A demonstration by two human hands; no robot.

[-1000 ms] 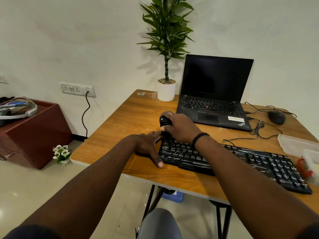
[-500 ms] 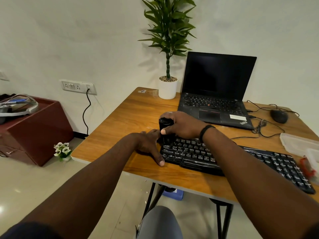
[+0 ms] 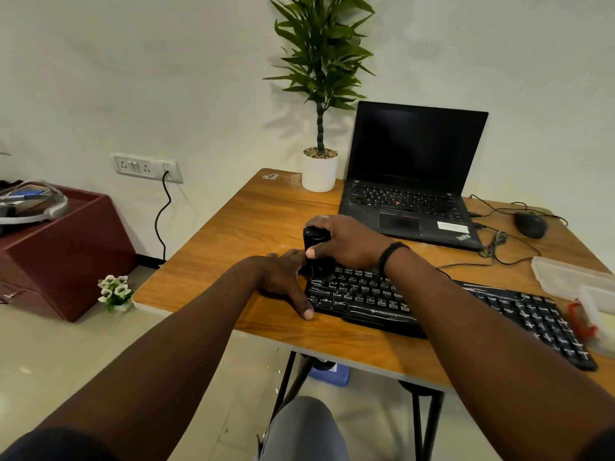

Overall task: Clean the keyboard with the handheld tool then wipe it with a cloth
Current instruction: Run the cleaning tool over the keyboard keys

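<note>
R hand (image 3: 346, 242) curls fingers round the black tool (image 3: 314, 251), upright w/ tip on keyboard (image 3: 432, 304) far-left keys, prob. to suck dust. L hand (image 3: 286, 277), fingers flat, braces keyboard's left edge on desk (image 3: 233, 234). No cloth visible.

Wooden table (image 3: 239, 234), keyboard (image 3: 499, 314), laptop (image 3: 409, 207), mouse (image 3: 529, 224)

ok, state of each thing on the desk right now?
handheld tool: upright on keyboard's left end, gripped by right hand
keyboard: flat on table
left hand: resting flat at keyboard's left edge
laptop: lid open, screen dark
mouse: idle
</note>
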